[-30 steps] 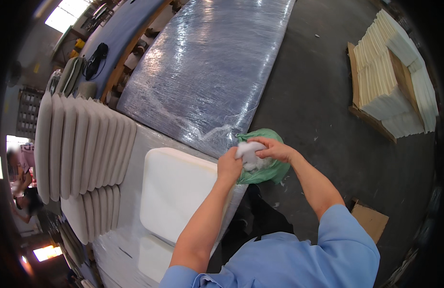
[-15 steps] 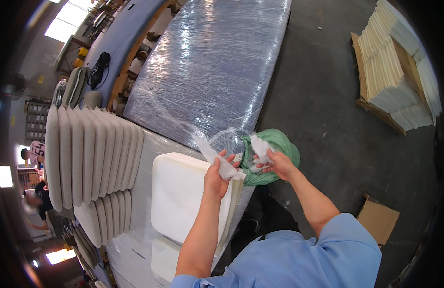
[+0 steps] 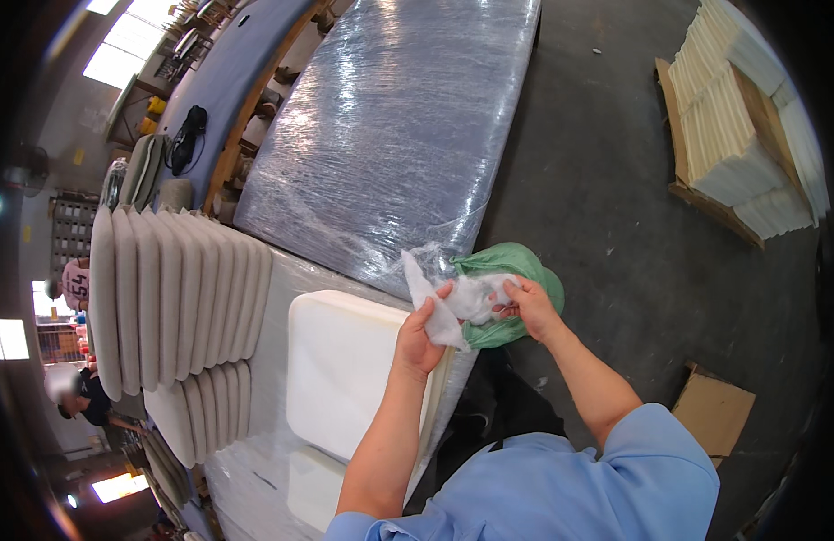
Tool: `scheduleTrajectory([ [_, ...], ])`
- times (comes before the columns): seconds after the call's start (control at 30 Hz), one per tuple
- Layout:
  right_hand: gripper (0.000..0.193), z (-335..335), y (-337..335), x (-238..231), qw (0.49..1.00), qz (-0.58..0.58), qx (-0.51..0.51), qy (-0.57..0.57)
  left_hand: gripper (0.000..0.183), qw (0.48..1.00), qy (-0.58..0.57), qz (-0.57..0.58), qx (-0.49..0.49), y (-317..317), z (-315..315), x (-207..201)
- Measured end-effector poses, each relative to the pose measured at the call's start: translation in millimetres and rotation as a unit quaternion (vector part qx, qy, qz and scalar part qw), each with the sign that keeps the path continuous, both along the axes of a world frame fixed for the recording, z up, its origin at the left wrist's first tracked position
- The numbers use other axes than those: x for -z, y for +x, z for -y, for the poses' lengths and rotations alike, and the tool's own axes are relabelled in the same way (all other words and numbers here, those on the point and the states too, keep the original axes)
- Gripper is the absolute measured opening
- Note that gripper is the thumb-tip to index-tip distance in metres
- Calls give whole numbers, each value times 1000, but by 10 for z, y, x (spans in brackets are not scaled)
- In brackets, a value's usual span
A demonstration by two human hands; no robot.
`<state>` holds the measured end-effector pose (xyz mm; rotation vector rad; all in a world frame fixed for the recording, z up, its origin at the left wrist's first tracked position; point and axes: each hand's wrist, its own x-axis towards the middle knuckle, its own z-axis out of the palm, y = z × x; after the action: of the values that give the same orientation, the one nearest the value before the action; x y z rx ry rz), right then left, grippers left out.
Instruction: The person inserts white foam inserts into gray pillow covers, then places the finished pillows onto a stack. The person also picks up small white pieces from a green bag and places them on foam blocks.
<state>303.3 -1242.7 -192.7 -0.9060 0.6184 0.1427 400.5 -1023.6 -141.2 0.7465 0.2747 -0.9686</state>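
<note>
A thin, fluffy piece of white fibre wadding [image 3: 432,311] lies in my left hand [image 3: 420,341], with the thumb closed over it. My right hand [image 3: 530,309] pinches more loose white fibre [image 3: 480,293], which stretches across toward the left one. Beneath both hands sits a green bag [image 3: 521,261] with its mouth gaping, and white fibre shows there. Left of my forearm, a stack of white foam cushion pads [image 3: 349,370] rests on the plastic-covered table [image 3: 271,397]. Some left fingers are hidden behind the wadding.
Grey cushions [image 3: 169,288] stand in a row at the left. A film-wrapped table [image 3: 390,126] stretches away ahead. On the floor at right are a pallet of stacked white sheets [image 3: 737,135] and a cardboard box [image 3: 713,410]. People [image 3: 78,392] are at the far left.
My right hand's fibre has swung down and left, now spreading toward the left hand. My left hand has shifted slightly right with its wadding, its fingers closing more.
</note>
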Motion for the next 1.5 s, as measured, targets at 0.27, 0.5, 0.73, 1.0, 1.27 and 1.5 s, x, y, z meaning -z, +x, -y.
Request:
scheduleTrajectory([
  [0.27, 35, 69, -22, 450, 888, 11, -3, -460, 54, 999, -35, -23, -15, 4, -128, -61],
  [0.5, 38, -180, 127, -316, 914, 127, -96, -374, 59, 999, 8, 39, -12, -70, -206, -119],
  [0.73, 15, -710, 134, -467, 980, 79, -170, -73, 61, 996, 28, 89, 2, -126, -83, -236],
  [1.0, 23, -614, 20, -354, 965, 105, -235, -48, 53, 995, 71, 63, -29, -172, -237, -145],
  [1.27, 31, -589, 339, -627, 864, 215, -108, -443, 32, 955, 215, 173, 112, -262, -289, -89],
  [1.5, 16, -722, 388, -386, 960, 125, -109, -226, 24, 951, 246, 138, 124, -297, -245, -87],
])
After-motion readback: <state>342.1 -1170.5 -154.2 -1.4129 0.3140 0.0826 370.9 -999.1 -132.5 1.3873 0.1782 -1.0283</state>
